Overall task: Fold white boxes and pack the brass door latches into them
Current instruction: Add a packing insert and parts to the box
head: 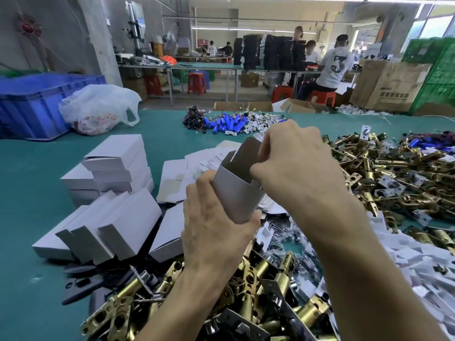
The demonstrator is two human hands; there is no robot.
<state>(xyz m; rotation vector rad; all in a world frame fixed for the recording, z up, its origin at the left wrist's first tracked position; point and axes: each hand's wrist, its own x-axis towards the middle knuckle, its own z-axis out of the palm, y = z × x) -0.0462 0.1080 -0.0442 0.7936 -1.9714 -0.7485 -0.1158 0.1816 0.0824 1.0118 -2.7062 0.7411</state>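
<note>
Folding step, by the looks of it. A box [236, 193] is held up in the air over the middle of the table [37, 193], not rested on it. Its lower half is gripped by the left hand [216, 225], fingers curled round it. The flaps [248, 148] at the top end are pinched by the right hand [295, 168], fingers bent over them.

The long axis is close to upright and leaned a bit away, so the open, unfolded end is pointed up and toward the far edge. Whether the bottom end is closed can't be told, since it's hidden by the left hand. Nothing seems to be packed inside, though the inside isn't really shown.

Next, probably: one end has to be tucked shut. Then a latch [248, 274] has to be picked from those heaped at the near edge and slid in lengthwise. Toward the left edge, done boxes [115, 158] are stacked.
</note>
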